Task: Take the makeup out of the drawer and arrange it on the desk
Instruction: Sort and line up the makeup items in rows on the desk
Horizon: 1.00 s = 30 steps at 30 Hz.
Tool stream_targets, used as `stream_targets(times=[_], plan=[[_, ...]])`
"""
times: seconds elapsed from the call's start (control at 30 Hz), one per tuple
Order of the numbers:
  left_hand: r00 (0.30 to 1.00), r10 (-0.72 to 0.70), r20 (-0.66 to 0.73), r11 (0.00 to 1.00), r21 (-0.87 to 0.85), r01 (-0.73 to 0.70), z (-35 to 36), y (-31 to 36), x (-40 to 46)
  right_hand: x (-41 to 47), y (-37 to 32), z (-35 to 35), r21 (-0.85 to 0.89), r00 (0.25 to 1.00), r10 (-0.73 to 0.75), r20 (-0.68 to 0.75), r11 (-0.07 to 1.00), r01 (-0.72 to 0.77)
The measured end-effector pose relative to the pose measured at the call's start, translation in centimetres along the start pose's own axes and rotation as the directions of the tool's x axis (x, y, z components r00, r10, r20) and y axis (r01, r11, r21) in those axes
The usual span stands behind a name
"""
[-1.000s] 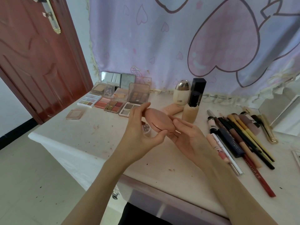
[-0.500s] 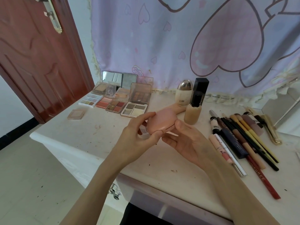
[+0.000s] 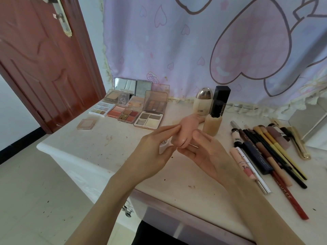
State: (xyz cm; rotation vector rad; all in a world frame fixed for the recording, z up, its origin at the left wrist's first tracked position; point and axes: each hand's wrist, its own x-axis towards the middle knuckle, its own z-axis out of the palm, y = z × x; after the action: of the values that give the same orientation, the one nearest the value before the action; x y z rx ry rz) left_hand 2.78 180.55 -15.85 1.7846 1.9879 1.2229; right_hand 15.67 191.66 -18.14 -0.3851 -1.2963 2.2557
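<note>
Both hands hold a pink compact (image 3: 185, 133) up above the middle of the worktop (image 3: 99, 147); the left hand (image 3: 155, 152) pinches its left edge between fingertips and thumb; the right hand (image 3: 205, 152) cradles it from beneath, thumb pressed on its right side; open eyeshadow palettes (image 3: 134, 110) lie at the back left; a beige foundation bottle (image 3: 213, 124) with a black cap stands just behind the compact; pencils and brushes (image 3: 276, 152) lie in a row to the right.

Looks like a bedroom at home: a white desk (image 3: 92, 147) covered in palettes (image 3: 148, 119) and pencils (image 3: 276, 152), heart-print curtain (image 3: 194, 50) behind it, red wooden door (image 3: 40, 64) alongside.
</note>
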Motion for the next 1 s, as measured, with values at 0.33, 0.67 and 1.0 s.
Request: stream_targets(times=[0.33, 0.67, 1.0], plan=[[0.968, -0.249, -0.018, 0.911, -0.344, 0.228, -0.3, 0.9, 0.5, -0.2, 2.0, 0.7, -0.493, 0.92, -0.382, 0.085, 0.786, 0.372], [0.985, -0.168, -0.037, 0.953, -0.264, 0.152, -0.4, 0.3, 0.0, -0.1, 0.7, 0.4, -0.121, 0.988, -0.154, 0.01, 0.981, 0.154], [0.999, 0.017, 0.046, 0.997, -0.077, -0.014, -1.6, 0.3, 0.1, -0.2, -0.1, 0.0, -0.04, 0.998, -0.047, 0.049, 0.998, 0.049]])
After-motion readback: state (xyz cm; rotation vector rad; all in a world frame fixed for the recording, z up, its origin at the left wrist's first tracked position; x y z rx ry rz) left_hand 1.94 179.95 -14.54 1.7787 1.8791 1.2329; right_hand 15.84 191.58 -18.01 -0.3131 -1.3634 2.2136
